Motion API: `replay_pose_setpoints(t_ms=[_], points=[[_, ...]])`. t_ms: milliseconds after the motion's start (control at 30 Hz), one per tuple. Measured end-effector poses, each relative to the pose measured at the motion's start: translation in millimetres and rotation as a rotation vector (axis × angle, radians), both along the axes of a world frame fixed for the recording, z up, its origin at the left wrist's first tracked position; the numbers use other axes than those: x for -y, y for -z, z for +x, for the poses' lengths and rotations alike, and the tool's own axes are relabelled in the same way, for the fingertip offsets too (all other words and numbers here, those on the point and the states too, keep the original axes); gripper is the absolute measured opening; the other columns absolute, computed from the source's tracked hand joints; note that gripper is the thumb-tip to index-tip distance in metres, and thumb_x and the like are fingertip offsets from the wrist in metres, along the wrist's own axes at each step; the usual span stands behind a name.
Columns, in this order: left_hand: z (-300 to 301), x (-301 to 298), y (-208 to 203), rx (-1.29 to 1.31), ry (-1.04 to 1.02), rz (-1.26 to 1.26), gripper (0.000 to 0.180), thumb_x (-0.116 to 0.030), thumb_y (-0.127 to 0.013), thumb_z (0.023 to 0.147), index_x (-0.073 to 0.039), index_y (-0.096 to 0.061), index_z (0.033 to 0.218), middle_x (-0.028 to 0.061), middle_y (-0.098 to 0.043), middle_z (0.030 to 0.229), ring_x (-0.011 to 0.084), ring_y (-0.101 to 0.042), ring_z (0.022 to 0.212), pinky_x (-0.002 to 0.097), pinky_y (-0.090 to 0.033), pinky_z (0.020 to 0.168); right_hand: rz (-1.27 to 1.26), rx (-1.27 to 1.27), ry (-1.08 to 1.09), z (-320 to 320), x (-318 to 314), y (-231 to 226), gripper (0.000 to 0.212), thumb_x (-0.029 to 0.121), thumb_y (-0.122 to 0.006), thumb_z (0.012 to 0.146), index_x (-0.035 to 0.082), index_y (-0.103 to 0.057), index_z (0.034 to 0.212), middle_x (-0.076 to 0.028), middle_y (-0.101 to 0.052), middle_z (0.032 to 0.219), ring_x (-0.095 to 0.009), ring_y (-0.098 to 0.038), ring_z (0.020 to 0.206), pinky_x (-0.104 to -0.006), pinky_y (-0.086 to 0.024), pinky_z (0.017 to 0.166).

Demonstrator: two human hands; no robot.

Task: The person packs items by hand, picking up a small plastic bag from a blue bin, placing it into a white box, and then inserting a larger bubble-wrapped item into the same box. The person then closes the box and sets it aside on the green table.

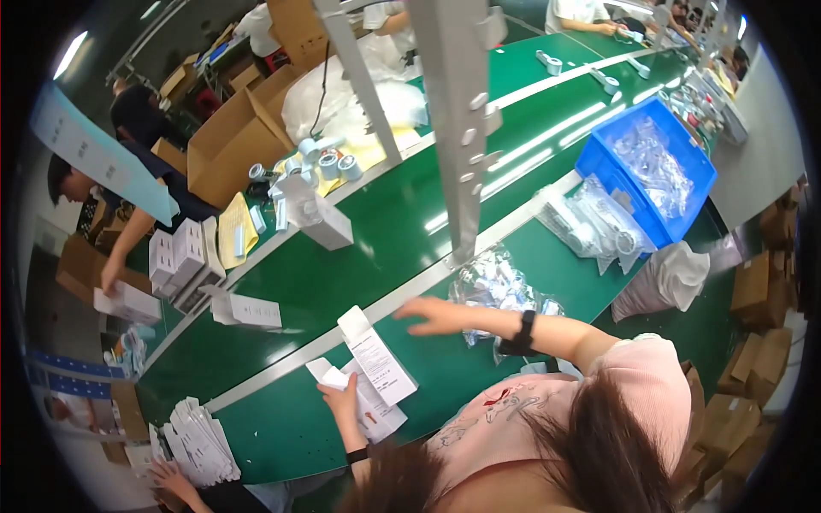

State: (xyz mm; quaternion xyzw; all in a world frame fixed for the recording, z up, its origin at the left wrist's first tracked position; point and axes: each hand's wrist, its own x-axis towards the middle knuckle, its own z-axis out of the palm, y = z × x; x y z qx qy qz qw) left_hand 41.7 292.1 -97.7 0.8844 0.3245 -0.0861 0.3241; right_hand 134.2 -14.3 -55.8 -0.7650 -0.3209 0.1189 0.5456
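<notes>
My left hand grips a white cardboard box lying on the green table, its end flap raised. Beside it, partly over it, lies a second white printed box with its top flap up. To the right of these boxes, my right hand is held above the table edge, fingers stretched out and holding nothing. Just beyond that wrist sits a heap of small clear plastic bags with white and blue parts inside.
A green conveyor belt carries open white boxes and pale blue handheld devices. A metal post rises beside it. A blue bin with bagged parts stands at right. A co-worker's hand rests by stacked flat cartons.
</notes>
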Motion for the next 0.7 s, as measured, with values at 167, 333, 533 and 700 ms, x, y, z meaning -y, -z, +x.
replay_pose_setpoints(t_ms=[167, 333, 533, 700], points=[[12.4, 59.4, -5.4, 0.011, -0.007, 0.053, 0.111, -0.044, -0.072, 0.063, 0.003, -0.003, 0.135, 0.0325, -0.023, 0.129, 0.0469, -0.038, 0.112, 0.0453, -0.036, 0.092, -0.252, -0.082, -0.15, -65.8, 85.8, -18.3, 0.044, 0.019, -0.059, 0.077, 0.004, -0.048, 0.117, -0.017, -0.049, 0.115, -0.032, -0.049, 0.105, -0.0367, -0.038, 0.091], [4.0, 95.0, -15.5, -0.012, 0.007, 0.156, 0.108, -0.046, -0.07, 0.065, 0.0, -0.002, 0.136, 0.032, -0.017, 0.133, 0.047, -0.031, 0.117, 0.0491, -0.031, 0.096, -0.024, 0.176, 0.204, -74.4, 132.3, -75.8, 0.048, 0.01, -0.061, 0.074, 0.005, -0.047, 0.12, -0.015, -0.05, 0.117, -0.03, -0.048, 0.107, -0.0371, -0.04, 0.089], [-16.4, 118.2, -12.7, 0.197, 0.199, 0.461, 0.098, -0.043, -0.07, 0.065, -0.002, -0.015, 0.136, 0.0293, -0.018, 0.135, 0.0436, -0.02, 0.123, 0.0509, -0.023, 0.1, 0.367, 0.481, 0.506, -60.7, 198.9, -190.9, 0.049, 0.006, -0.06, 0.073, 0.003, -0.043, 0.12, -0.016, -0.047, 0.117, -0.027, -0.048, 0.106, -0.0356, -0.042, 0.085], [-18.9, 152.9, 4.0, 0.251, 0.481, 0.455, 0.088, -0.042, -0.067, 0.067, -0.004, -0.025, 0.134, 0.0277, -0.019, 0.136, 0.0422, -0.017, 0.125, 0.0536, -0.014, 0.101, 0.79, 0.873, 0.313, -63.6, 204.2, -240.9, 0.079, 0.009, -0.067, 0.067, 0.006, -0.026, 0.134, -0.021, -0.038, 0.125, -0.033, -0.041, 0.114, -0.0435, -0.043, 0.082]])
